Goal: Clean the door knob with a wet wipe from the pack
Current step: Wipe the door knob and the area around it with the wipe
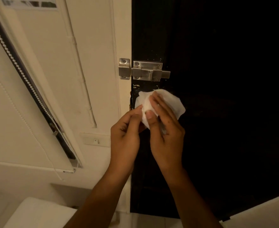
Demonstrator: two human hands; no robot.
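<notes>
A white wet wipe (173, 101) is spread against the black door (217, 112), just below the steel bolt. My right hand (166, 134) lies over the wipe, thumb and fingers pressing it. My left hand (127, 137) pinches the wipe's lower left edge between thumb and fingertips. The door knob is hidden under the wipe and my hands. The wipe pack is not in view.
A steel slide bolt (145, 70) joins the door to the cream frame (124, 38) above my hands. A light switch (95, 141) sits on the wall at left. A roller blind with a bead chain (28, 83) hangs further left. White surfaces lie at the bottom corners.
</notes>
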